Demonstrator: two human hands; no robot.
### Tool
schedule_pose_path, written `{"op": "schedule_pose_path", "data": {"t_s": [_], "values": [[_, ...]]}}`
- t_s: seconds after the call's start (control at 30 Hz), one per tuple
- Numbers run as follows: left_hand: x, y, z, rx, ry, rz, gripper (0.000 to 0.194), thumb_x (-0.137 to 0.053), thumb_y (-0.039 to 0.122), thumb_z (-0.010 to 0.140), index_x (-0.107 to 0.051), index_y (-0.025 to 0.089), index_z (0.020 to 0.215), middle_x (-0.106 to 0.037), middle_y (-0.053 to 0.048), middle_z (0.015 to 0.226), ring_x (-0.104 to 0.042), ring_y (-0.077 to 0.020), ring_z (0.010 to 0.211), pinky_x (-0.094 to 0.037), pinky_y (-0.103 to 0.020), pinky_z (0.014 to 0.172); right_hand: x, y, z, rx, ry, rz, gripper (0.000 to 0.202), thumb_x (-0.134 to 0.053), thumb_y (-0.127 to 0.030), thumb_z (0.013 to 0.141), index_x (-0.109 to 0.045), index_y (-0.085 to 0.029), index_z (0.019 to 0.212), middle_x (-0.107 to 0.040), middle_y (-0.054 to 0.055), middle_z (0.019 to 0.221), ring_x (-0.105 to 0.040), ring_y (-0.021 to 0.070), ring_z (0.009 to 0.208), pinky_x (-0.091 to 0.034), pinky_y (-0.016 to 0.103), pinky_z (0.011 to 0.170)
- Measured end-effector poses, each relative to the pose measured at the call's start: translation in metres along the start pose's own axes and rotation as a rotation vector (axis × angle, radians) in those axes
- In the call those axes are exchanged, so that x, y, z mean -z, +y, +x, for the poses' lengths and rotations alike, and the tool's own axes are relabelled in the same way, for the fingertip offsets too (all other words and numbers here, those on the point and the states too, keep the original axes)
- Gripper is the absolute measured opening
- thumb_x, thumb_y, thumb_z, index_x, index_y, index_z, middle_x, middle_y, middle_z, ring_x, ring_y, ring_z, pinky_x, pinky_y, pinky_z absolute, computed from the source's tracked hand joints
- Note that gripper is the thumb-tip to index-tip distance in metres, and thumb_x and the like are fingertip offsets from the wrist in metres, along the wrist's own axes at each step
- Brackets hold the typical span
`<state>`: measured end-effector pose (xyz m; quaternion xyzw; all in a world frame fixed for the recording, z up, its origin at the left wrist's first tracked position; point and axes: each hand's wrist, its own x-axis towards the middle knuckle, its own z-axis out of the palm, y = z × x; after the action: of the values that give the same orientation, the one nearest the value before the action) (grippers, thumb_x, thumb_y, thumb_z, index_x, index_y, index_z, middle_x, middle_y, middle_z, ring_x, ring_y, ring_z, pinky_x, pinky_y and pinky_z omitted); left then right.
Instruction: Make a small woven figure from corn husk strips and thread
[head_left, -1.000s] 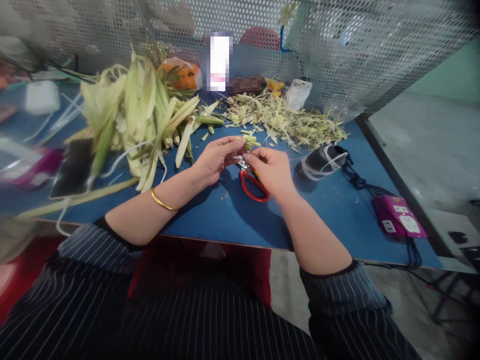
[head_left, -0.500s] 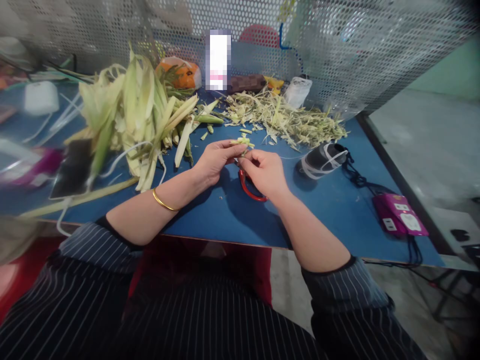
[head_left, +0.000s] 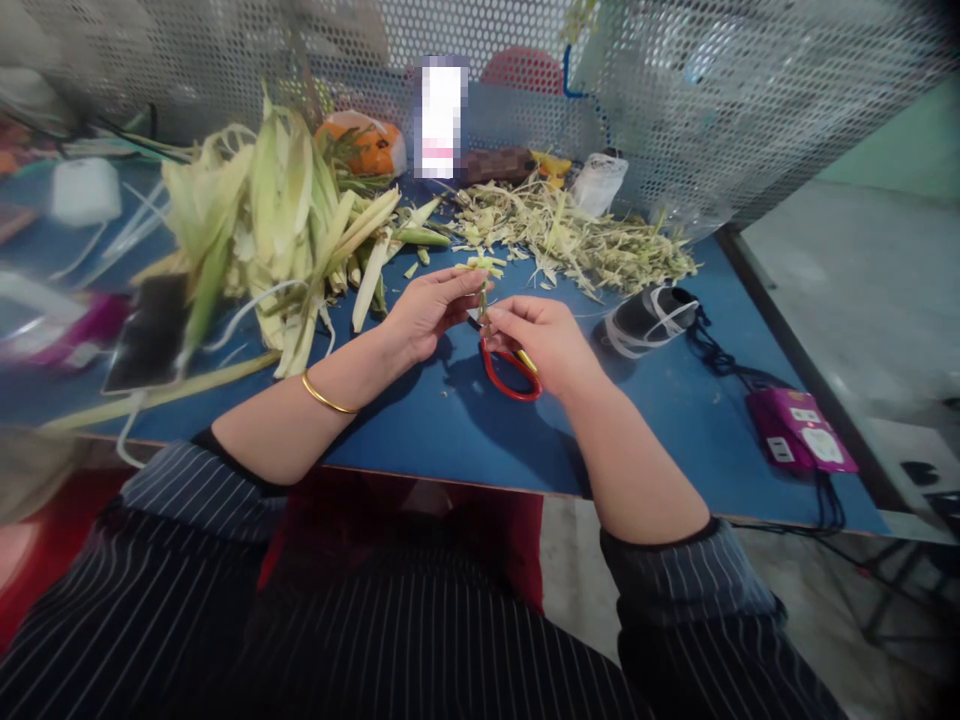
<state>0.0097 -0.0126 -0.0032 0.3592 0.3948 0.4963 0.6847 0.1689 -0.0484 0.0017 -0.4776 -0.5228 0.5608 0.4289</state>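
Near the middle of the blue table, my left hand [head_left: 433,312] pinches a small pale-green husk piece [head_left: 482,264] whose strips spread out above the fingertips. Its thin stem hangs down toward my right hand [head_left: 544,335], whose thumb and fingertips are closed on the stem's lower end. Red-handled scissors [head_left: 512,390] lie on the table just below my right hand, their blades mostly hidden. A large bunch of corn husks [head_left: 277,215] is to the left of my hands, and a heap of shredded husk [head_left: 577,240] lies behind them.
A black spool [head_left: 646,320] wound with white cord stands right of my hands. Farther right sits a purple power strip [head_left: 799,430] with cables. A phone [head_left: 147,335] with a white cable lies at left. A perforated metal screen [head_left: 675,110] rises behind the table [head_left: 420,430].
My left hand has moved slightly up with the husk piece, and my right hand has shifted a little right. The hands are farther apart, showing the stem and more of the scissors.
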Motion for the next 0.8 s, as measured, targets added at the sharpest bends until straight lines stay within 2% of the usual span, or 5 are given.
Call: {"op": "schedule_pose_path", "data": {"t_s": [0.1,0.27,0.5,0.63,0.8], "values": [[-0.0012,-0.0017,-0.0018,0.003,-0.015,0.003,0.018,-0.083,0.027,0.072,-0.070,0.016,0.079,-0.070,0.001,0.079,-0.059,-0.0069,0.066,-0.044,-0.021,0.061,-0.0021,0.0037,0.0013,0.045,0.007,-0.026,0.015,-0.076,-0.028,0.073,-0.066,-0.017,0.070,-0.065,-0.002,0.062,-0.058,0.0082,0.055,-0.048,0.024,0.059],[-0.0021,-0.0053,-0.0041,-0.038,-0.048,0.145,0.024,-0.086,0.033,0.068,-0.070,0.017,0.077,-0.066,0.001,0.073,-0.057,-0.0073,0.064,-0.044,-0.021,0.060,-0.0031,0.0041,0.0025,0.154,0.105,-0.191,0.014,-0.072,-0.025,0.076,-0.065,-0.017,0.067,-0.064,-0.002,0.059,-0.057,0.0089,0.053,-0.046,0.026,0.059],[-0.0018,-0.0022,-0.0014,-0.170,0.005,0.337,0.030,-0.087,0.033,0.067,-0.063,0.016,0.063,-0.058,0.003,0.059,-0.048,-0.0065,0.055,-0.039,-0.023,0.057,0.0024,0.0029,0.0038,0.090,0.133,-0.225,0.005,-0.070,-0.018,0.071,-0.068,-0.017,0.076,-0.067,-0.001,0.067,-0.061,0.0112,0.058,-0.048,0.027,0.061],[-0.0025,-0.0007,-0.0012,-0.145,-0.043,0.284,0.034,-0.087,0.033,0.068,-0.059,0.016,0.059,-0.054,0.003,0.057,-0.045,-0.0060,0.053,-0.040,-0.024,0.058,0.0056,0.0012,0.0029,0.181,0.201,-0.328,0.004,-0.066,-0.018,0.074,-0.069,-0.018,0.076,-0.064,-0.002,0.063,-0.058,0.0121,0.059,-0.046,0.028,0.062],[-0.0004,-0.0052,-0.0005,-0.036,-0.094,0.183,0.025,-0.083,0.029,0.071,-0.062,0.017,0.067,-0.058,0.003,0.064,-0.053,-0.0075,0.060,-0.046,-0.023,0.064,0.0037,0.0015,0.0006,0.278,0.215,-0.590,0.006,-0.063,-0.018,0.077,-0.069,-0.019,0.077,-0.067,-0.001,0.067,-0.057,0.0128,0.061,-0.044,0.029,0.065]]}}
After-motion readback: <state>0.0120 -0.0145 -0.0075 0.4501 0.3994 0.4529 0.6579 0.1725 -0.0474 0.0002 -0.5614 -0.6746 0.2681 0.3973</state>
